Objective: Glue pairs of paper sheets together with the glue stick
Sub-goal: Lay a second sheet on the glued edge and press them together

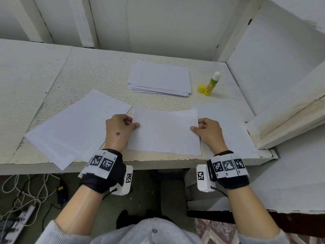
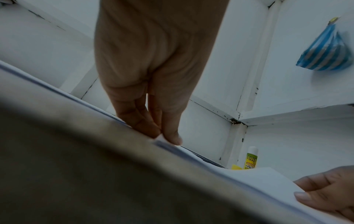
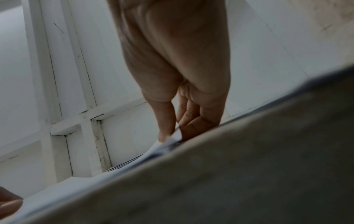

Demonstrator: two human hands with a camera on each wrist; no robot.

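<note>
Both hands pinch one white sheet [image 1: 165, 131] at the near middle of the table [image 1: 98, 67]: the left hand [image 1: 119, 132] takes its 9 o'clock edge between thumb and curled fingers, and the right hand [image 1: 209, 132] takes the 3 o'clock edge the same way. The far edge of that sheet bows upward. From the left hand, another set of sheets [image 1: 77, 127] lies at 9 o'clock, skewed, one corner hanging past the table's front edge. More paper [image 1: 226, 124] lies flat under the right hand, reaching toward 3 o'clock. At 12 o'clock from the held sheet sits a paper stack [image 1: 160, 78]. The glue stick [image 1: 212, 84] stands uncapped at 1 o'clock, and its yellow cap [image 1: 201, 88] sits just beside it at its 9 o'clock
</note>
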